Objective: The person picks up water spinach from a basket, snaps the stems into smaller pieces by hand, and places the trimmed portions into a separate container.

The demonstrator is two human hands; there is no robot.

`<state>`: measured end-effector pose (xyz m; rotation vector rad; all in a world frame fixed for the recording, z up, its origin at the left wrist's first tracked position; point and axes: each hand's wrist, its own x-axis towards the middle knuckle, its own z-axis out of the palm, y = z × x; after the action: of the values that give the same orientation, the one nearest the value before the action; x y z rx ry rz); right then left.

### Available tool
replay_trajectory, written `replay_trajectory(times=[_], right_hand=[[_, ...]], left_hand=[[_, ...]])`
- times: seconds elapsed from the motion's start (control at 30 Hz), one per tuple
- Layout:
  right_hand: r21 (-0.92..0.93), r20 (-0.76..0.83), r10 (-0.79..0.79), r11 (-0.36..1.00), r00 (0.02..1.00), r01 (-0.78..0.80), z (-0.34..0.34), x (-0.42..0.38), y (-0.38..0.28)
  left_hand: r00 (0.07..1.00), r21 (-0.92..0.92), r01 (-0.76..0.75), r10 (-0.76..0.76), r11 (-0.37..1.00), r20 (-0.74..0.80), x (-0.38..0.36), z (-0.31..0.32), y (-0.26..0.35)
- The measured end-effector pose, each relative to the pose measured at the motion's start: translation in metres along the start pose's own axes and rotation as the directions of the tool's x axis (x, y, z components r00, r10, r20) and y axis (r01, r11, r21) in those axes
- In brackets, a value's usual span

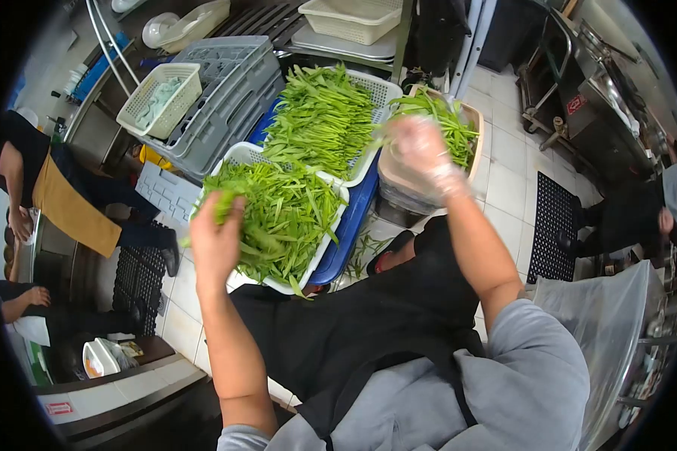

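Observation:
My left hand [218, 233] is closed around some green leafy stalks, above the left side of a white basket [341, 197] heaped with loose leafy greens [289, 218]. Behind it, a second white basket [384, 89] holds leafy greens [320, 120] laid in neat rows, stems to the right. My right hand [421, 146], in a clear plastic glove, is smeared by motion above the near left rim of a beige bin [470, 113]. More greens [455, 124] lie inside that bin. Whether the right fingers hold anything is not clear.
Both baskets rest on a blue crate [346, 233]. Grey folded crates [226, 90] stand at the left with a small basket [147, 113] on top. Co-workers stand at the far left and right. Scraps of greens lie on the tiled floor [496, 158]; black mats [553, 225] flank me.

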<state>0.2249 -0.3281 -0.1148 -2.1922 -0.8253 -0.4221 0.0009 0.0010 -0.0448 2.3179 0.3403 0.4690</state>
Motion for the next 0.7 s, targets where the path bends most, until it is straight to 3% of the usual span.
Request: replay_trajectory(times=[0.03,0.07,0.13,0.17,0.2,0.27,0.3,0.33,0.37,0.4,0.47,0.53,0.6,0.7], right_hand=[[-0.017,-0.062,0.125,0.992,0.99,-0.126,-0.017,0.004,0.017],[-0.131,-0.176,0.081,0.986,0.981,-0.105,-0.03,0.007,0.036],[-0.488,-0.071,0.205,0.846,0.976,-0.214,-0.043,0.018,0.075],[-0.52,0.02,0.291,0.82,0.956,-0.239,-0.052,0.019,0.067],[-0.48,-0.02,0.195,0.859,0.981,-0.181,-0.044,0.02,0.056],[-0.408,-0.123,0.001,0.912,0.992,-0.052,-0.029,0.017,0.036],[-0.249,-0.096,0.016,0.968,0.995,-0.039,-0.007,0.013,0.023],[-0.137,0.026,-0.018,0.99,0.999,0.022,0.011,0.009,-0.001],[0.155,0.187,0.108,0.978,0.976,-0.138,0.025,0.001,-0.044],[0.109,0.296,-0.095,0.992,0.951,0.065,0.056,-0.005,-0.044],[0.239,0.432,-0.181,0.968,0.883,0.081,0.118,-0.016,-0.054],[0.332,0.319,-0.334,0.916,0.887,0.225,0.171,-0.014,-0.06],[0.198,0.449,-0.232,0.968,0.863,0.157,0.214,0.005,-0.069],[0.173,0.466,-0.221,0.972,0.857,0.156,0.25,0.029,-0.078]], left_hand=[[0.994,-0.233,-0.023,-0.001,0.972,-0.106,0.0,-0.007,-0.015],[0.977,-0.443,-0.068,-0.03,0.894,-0.21,-0.003,-0.013,-0.027],[0.933,-0.677,-0.143,-0.13,0.722,-0.335,-0.009,-0.029,-0.043],[0.896,-0.751,-0.18,-0.209,0.635,-0.391,-0.015,-0.038,-0.044],[0.878,-0.789,-0.228,-0.231,0.571,-0.42,-0.022,-0.048,-0.045],[0.869,-0.8,-0.369,-0.129,0.473,-0.477,-0.038,-0.058,-0.058],[0.855,-0.786,-0.369,-0.151,0.496,-0.496,-0.048,-0.059,-0.062],[0.852,-0.785,-0.33,-0.192,0.523,-0.487,-0.059,-0.057,-0.069],[0.857,-0.767,-0.252,-0.232,0.59,-0.461,-0.069,-0.05,-0.07],[0.859,-0.743,-0.171,-0.272,0.647,-0.435,-0.077,-0.04,-0.068],[0.864,-0.727,-0.028,-0.348,0.686,-0.362,-0.092,-0.019,-0.075],[0.883,-0.739,0.089,-0.397,0.668,-0.253,-0.105,-0.006,-0.077],[0.892,-0.738,0.144,-0.41,0.66,-0.192,-0.111,0.001,-0.072],[0.904,-0.737,0.145,-0.39,0.66,-0.172,-0.111,0.004,-0.068]])
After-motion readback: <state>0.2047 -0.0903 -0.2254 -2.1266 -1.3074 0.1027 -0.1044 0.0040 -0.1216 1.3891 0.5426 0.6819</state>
